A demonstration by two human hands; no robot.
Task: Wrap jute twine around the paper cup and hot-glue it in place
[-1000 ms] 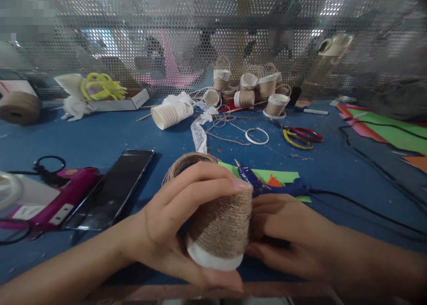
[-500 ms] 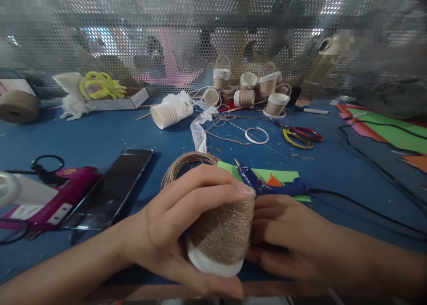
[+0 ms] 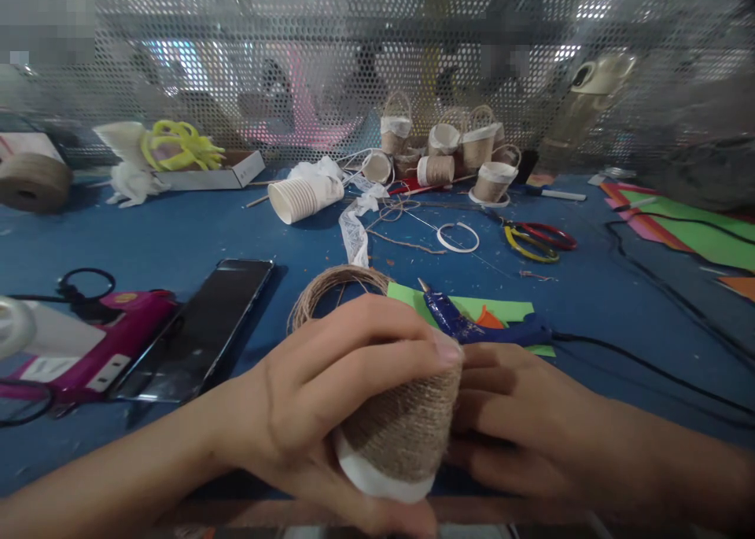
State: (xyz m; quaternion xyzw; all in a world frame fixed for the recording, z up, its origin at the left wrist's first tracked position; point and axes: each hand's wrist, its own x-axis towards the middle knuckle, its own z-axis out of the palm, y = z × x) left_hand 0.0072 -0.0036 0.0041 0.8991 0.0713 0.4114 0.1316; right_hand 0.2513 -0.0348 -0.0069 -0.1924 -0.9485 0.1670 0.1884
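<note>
A paper cup wound in brown twine is held upside down near the table's front edge, a white band showing at its lower rim. Wrapped over it from the left, my left hand has its fingers across the upper end and its thumb below the rim. My right hand is closed against the cup's right side; its fingertips are hidden behind the cup. Just beyond lie a coil of twine and a blue glue gun, the gun resting on green paper.
Left are a black phone and a magenta power strip. Farther back lie stacked paper cups, lace ribbon, a white ring and scissors. Several small twine baskets stand by the mesh panel.
The wrapped cup has shifted slightly right and down and tilted a little more, my left hand moving with it. My right hand stays against its side.
</note>
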